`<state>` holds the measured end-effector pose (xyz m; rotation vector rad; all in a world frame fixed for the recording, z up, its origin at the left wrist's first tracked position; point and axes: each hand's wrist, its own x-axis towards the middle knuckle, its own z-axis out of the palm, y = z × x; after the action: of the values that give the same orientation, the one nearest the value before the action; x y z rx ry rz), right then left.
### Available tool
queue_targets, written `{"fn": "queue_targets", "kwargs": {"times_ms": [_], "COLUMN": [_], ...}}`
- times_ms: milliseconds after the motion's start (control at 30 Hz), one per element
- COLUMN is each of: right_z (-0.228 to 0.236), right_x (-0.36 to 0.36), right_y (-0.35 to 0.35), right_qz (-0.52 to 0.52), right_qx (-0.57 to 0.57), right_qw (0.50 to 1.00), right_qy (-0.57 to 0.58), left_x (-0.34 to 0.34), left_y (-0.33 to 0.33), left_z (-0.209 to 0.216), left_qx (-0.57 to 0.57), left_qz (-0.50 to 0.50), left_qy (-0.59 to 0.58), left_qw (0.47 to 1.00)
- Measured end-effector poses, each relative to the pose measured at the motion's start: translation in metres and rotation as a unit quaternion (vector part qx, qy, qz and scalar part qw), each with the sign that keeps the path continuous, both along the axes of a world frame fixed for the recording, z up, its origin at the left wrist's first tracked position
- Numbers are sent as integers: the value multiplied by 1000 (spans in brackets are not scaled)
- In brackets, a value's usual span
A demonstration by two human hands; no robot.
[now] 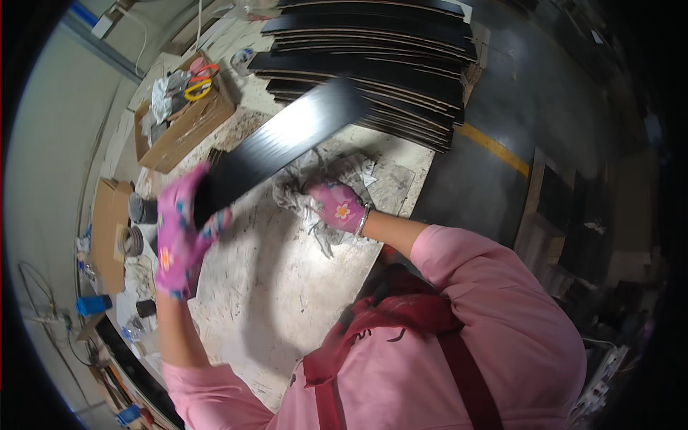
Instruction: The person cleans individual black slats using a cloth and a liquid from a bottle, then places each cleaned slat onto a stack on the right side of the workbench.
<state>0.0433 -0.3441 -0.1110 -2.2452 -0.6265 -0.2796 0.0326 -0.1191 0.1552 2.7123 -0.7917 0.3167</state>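
Observation:
My left hand [178, 240], in a pink patterned glove, grips one end of a glossy black plank [283, 140]. Raised above the table, the plank slants up to the right, and its far end is blurred in front of the stacked planks. In a matching glove, my right hand [338, 206] is closed on a crumpled, smudged white rag [309, 216] near the table's right edge. The rag appears to be below the plank, apart from it. Part of the rag and the fingertips of my right hand are hidden.
Many black planks lie in a tall stack [365, 68] at the back of the white, stained table [251, 308]. To the left stand a cardboard box [188, 147] with yellow-handled scissors [198, 89], another carton [107, 226] and dark round tins [142, 209]. Right of the table is grey floor [473, 190].

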Motion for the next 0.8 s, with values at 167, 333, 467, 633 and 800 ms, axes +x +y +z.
{"fn": "queue_targets", "kwargs": {"times_ms": [167, 333, 467, 633, 800], "right_z": [38, 10, 4, 23, 29], "right_x": [-7, -6, -2, -8, 0], "right_y": [3, 2, 4, 4, 0], "right_qz": [23, 11, 30, 24, 19], "right_qx": [-5, -62, -102, -74, 198], "right_qw": [998, 998, 994, 997, 922], "right_qy": [57, -9, 13, 27, 331], "left_x": [115, 189, 198, 186, 126], "left_y": [-99, -164, -184, -165, -70], "left_z": [29, 1, -18, -41, -55], "left_qx": [63, 108, 129, 46, -140], "left_qz": [-192, -264, -245, -232, -51], "left_qy": [-52, 5, 96, 5, -28], "left_qw": [978, 958, 956, 972, 988]}}
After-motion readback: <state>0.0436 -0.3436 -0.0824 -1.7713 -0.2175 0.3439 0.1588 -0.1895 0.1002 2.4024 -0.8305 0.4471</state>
